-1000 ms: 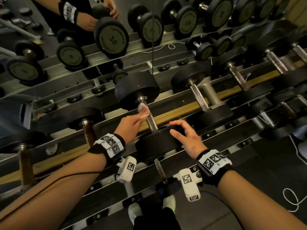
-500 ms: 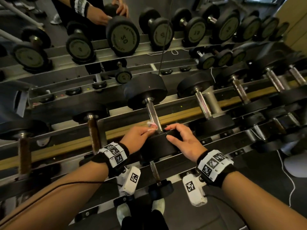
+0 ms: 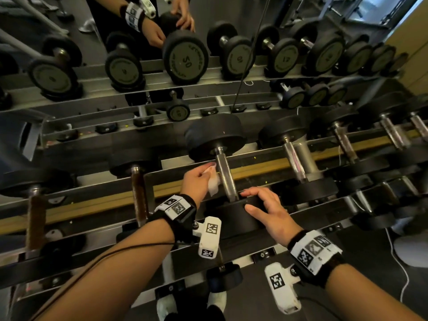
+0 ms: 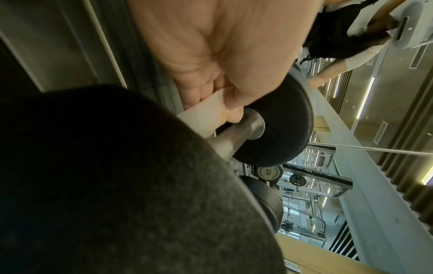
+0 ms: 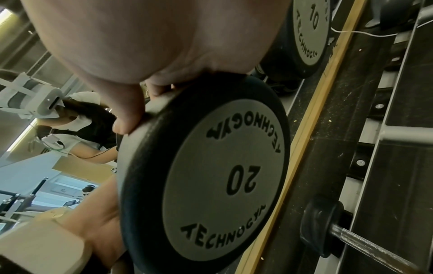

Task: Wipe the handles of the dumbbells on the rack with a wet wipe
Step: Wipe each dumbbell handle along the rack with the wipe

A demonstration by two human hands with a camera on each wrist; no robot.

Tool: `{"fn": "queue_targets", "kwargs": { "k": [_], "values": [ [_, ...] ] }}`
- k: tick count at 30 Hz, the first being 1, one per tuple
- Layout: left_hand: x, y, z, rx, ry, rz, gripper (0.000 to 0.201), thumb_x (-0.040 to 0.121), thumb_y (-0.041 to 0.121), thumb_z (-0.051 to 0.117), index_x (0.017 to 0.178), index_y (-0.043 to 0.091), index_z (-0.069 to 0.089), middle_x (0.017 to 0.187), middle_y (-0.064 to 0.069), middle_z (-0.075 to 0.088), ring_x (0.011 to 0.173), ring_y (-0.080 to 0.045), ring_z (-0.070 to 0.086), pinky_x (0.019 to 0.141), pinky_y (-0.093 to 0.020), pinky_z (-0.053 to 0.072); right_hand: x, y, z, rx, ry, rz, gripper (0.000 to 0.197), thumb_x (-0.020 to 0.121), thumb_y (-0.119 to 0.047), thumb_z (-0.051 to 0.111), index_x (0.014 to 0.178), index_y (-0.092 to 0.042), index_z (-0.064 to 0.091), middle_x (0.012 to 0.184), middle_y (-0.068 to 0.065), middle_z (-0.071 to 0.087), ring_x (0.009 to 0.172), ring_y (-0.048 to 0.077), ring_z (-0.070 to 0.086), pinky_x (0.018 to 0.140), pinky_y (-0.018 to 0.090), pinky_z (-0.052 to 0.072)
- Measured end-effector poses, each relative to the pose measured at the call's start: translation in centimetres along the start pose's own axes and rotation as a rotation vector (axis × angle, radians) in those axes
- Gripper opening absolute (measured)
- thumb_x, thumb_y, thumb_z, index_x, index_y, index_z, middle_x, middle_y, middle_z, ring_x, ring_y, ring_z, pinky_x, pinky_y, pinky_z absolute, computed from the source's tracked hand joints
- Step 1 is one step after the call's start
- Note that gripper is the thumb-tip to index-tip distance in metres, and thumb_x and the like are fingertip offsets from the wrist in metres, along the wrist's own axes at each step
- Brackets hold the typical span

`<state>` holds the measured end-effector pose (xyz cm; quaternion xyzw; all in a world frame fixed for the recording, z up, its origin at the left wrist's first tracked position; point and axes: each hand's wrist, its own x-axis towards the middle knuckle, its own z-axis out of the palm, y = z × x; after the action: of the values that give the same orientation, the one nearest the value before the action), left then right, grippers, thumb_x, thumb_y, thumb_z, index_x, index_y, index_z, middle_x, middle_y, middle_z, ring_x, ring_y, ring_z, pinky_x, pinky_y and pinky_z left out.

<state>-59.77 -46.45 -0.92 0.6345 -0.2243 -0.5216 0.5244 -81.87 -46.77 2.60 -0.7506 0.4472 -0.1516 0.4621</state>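
A black dumbbell marked 20 lies on the rack's top tier, its steel handle (image 3: 225, 179) running toward me between a far head (image 3: 215, 135) and a near head (image 3: 234, 214). My left hand (image 3: 199, 179) holds a white wet wipe (image 3: 213, 185) against the handle's left side; in the left wrist view the wet wipe (image 4: 203, 115) sits pinched between thumb and fingers beside the handle (image 4: 236, 133). My right hand (image 3: 266, 209) grips the near head, fingers curled over its rim (image 5: 150, 118).
More dumbbells lie either side: a rusty-handled one (image 3: 139, 193) to the left, a steel-handled one (image 3: 298, 163) to the right. A mirror behind the rack reflects dumbbells and my hands (image 3: 171, 24). A lower tier holds a small dumbbell (image 3: 222, 272). A white cable (image 3: 403, 269) lies on the floor at right.
My left hand slid the wipe down the handle toward the near head, then back up to mid-handle. The right hand stays on the near head. The head camera shifted slightly.
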Motion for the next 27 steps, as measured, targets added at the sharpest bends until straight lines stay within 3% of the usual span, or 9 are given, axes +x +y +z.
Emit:
{"fn": "queue_targets", "kwargs": {
  "k": [3, 5, 9, 12, 17, 22, 27],
  "values": [
    [-0.3, 0.0, 0.8, -0.048, -0.013, -0.028, 0.030, 0.101, 0.012, 0.052, 0.128, 0.017, 0.066, 0.129, -0.005, 0.066, 0.118, -0.020, 0.062, 0.103, -0.041, 0.051, 0.0, -0.1, 0.0, 0.005, 0.003, 0.014, 0.030, 0.093, -0.021, 0.065, 0.116, -0.039, 0.059, 0.123, -0.019, 0.051, 0.123, -0.009, 0.033, 0.095, -0.001, 0.022],
    [-0.7, -0.1, 1.0, -0.085, -0.016, -0.048, 0.028, 0.101, 0.011, 0.052, 0.123, 0.018, 0.068, 0.128, -0.002, 0.066, 0.118, -0.020, 0.062, 0.107, -0.043, 0.048, 0.0, -0.1, 0.0, 0.009, 0.007, 0.021, 0.029, 0.093, -0.022, 0.066, 0.117, -0.038, 0.059, 0.124, -0.018, 0.052, 0.124, -0.007, 0.034, 0.096, -0.002, 0.022],
    [-1.5, -0.1, 0.9, -0.178, -0.048, -0.136, 0.017, 0.099, 0.027, 0.058, 0.105, 0.025, 0.073, 0.104, -0.003, 0.075, 0.101, -0.022, 0.071, 0.095, -0.040, 0.056, -0.1, -0.1, -0.1, 0.002, 0.012, 0.031, 0.030, 0.092, -0.023, 0.066, 0.118, -0.037, 0.060, 0.124, -0.019, 0.052, 0.124, -0.006, 0.034, 0.093, -0.004, 0.022],
    [-1.6, 0.0, 0.8, -0.186, -0.049, -0.134, 0.016, 0.099, 0.029, 0.058, 0.096, 0.027, 0.073, 0.101, -0.004, 0.075, 0.100, -0.022, 0.071, 0.095, -0.041, 0.056, 0.0, -0.2, -0.1, -0.005, 0.006, 0.032, 0.030, 0.092, -0.023, 0.066, 0.117, -0.038, 0.060, 0.124, -0.018, 0.053, 0.125, -0.005, 0.035, 0.093, -0.003, 0.022],
    [-1.3, 0.1, 1.0, -0.209, -0.041, -0.158, 0.015, 0.093, 0.014, 0.066, 0.096, 0.027, 0.073, 0.106, -0.003, 0.074, 0.103, -0.021, 0.071, 0.096, -0.042, 0.056, 0.0, -0.2, 0.0, 0.015, 0.009, 0.031, 0.028, 0.092, -0.025, 0.066, 0.117, -0.039, 0.060, 0.124, -0.018, 0.053, 0.125, -0.004, 0.035, 0.097, 0.005, 0.025],
    [-1.2, -0.2, 1.2, -0.219, -0.019, -0.193, 0.009, 0.094, 0.027, 0.066, 0.092, 0.028, 0.075, 0.101, -0.002, 0.076, 0.101, -0.021, 0.071, 0.089, -0.039, 0.056, -0.1, -0.5, -0.1, 0.042, -0.006, 0.047, 0.029, 0.092, -0.022, 0.066, 0.116, -0.038, 0.060, 0.123, -0.020, 0.052, 0.123, -0.007, 0.035, 0.100, 0.012, 0.028],
    [-1.0, -0.1, 1.1, -0.160, -0.010, -0.144, 0.015, 0.090, 0.013, 0.070, 0.104, 0.018, 0.074, 0.107, -0.002, 0.073, 0.103, -0.021, 0.069, 0.092, -0.039, 0.056, -0.1, -0.6, -0.3, 0.035, -0.021, 0.060, 0.030, 0.092, -0.022, 0.066, 0.116, -0.037, 0.060, 0.122, -0.021, 0.051, 0.124, -0.006, 0.034, 0.098, 0.008, 0.026]
  ]
}}
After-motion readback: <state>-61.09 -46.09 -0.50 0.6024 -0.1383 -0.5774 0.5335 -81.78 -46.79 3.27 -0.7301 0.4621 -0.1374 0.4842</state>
